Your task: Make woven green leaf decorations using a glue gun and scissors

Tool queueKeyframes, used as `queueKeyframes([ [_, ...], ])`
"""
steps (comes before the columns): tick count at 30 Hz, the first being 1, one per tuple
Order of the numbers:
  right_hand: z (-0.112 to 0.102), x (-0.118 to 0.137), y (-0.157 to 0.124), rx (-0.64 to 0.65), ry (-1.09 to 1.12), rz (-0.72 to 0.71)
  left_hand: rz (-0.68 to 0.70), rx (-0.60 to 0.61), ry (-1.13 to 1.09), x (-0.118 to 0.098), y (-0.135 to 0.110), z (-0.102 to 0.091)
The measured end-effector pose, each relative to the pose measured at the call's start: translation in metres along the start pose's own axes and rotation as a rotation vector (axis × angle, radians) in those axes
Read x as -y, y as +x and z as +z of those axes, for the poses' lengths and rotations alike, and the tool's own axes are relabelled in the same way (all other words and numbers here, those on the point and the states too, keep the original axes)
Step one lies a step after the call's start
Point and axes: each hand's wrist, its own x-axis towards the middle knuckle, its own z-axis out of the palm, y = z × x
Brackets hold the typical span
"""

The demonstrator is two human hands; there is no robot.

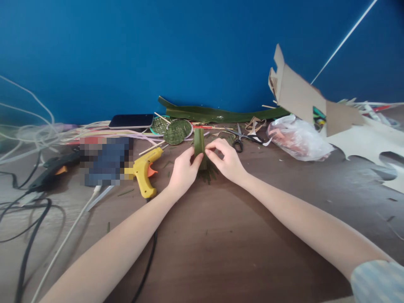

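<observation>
A folded strip of green leaf (198, 142) stands upright in front of me, with its lower part partly behind my fingers. My left hand (183, 171) is closed round its left side, thumb across the front. At the right edge of the strip, the thumb and index finger of my right hand (227, 161) are pinched together on the leaf. Thin green leaf cuttings (207, 176) lie on the table just beneath. To the left of my left hand rests a yellow glue gun (144, 174) with an orange trigger. Beyond my right hand are black-handled scissors (238, 144).
Long green leaves (217, 113) lie along the blue wall, behind a round leaf-covered piece (177, 132). A dark phone (131, 121), cables (31, 248) and a black tool (52, 170) are on the left. A plastic bag (298, 139) and cut cardboard (301, 94) occupy the right.
</observation>
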Motion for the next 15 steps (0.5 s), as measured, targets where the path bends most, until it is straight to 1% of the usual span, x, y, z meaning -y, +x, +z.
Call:
queueKeyframes([
  [8,0.0013,-0.0014,-0.0015,-0.017,-0.006,-0.028,0.038,-0.001,0.032,-0.0041,-0.0030,-0.0013],
  [15,0.0023,-0.0003,-0.0025,-0.036,-0.023,-0.050,0.060,-0.013,0.075,-0.0016,-0.0023,-0.0006],
])
